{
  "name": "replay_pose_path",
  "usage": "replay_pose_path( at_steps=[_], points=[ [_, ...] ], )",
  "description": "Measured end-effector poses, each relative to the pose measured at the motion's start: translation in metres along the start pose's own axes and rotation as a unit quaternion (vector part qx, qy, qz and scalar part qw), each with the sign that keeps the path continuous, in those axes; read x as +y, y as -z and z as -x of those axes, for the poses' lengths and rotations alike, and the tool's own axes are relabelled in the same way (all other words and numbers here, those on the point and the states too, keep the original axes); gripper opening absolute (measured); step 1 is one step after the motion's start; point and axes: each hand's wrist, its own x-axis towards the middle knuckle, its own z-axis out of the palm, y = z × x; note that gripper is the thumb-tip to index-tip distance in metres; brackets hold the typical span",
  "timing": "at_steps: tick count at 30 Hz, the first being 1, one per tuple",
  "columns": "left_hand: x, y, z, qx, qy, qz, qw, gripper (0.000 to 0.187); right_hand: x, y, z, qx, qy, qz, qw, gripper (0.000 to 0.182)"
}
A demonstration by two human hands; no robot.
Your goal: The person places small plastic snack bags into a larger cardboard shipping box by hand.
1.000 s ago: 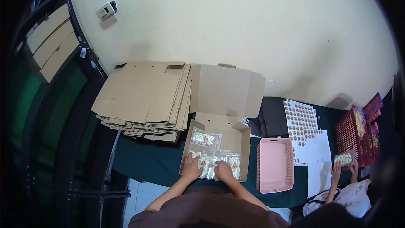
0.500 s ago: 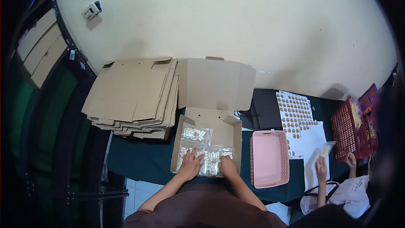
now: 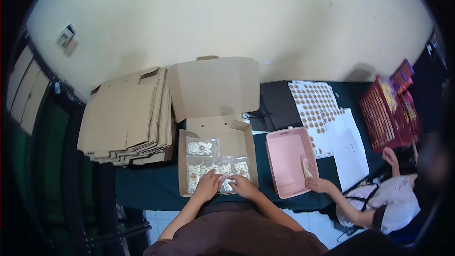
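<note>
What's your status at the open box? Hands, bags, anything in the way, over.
Left hand and right hand at the front bags. Back bag untouched in the box. Nothing seen blocking; co-worker's hand at the pink basket.

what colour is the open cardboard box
The open box is light brown, best seen in the head view.

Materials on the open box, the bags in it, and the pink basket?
Open box: likely cardboard, matte brown, with creased folds and flaps; corrugated or not, can't tell.
Bags: probably thin clear plastic, glossy; bright glints, and pale pieces show through.
Pink basket: looks like moulded plastic, smooth floor, patterned side wall; exact type unclear.
</note>
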Motion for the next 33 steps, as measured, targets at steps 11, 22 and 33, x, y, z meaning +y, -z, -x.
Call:
replay_pose_path(
  at_steps=[11, 22, 33],
  points=[
    [0.13, -0.043, -0.052, 0.018, -0.248, 0.109, 0.962, 0.034, 0.04, 0.057, 0.06, 0.317, 0.012, -0.243, 0.917, 0.02],
    [0.18, -0.186, -0.135, -0.278, 0.051, 0.354, 0.891, 0.054, 0.103, 0.101, 0.119, 0.516, -0.134, -0.031, 0.846, 0.028],
    [0.194, -0.25, -0.145, -0.289, 0.184, 0.401, 0.849, 0.05, 0.17, 0.152, 0.112, 0.462, -0.3, 0.013, 0.835, 0.041]
  ],
)
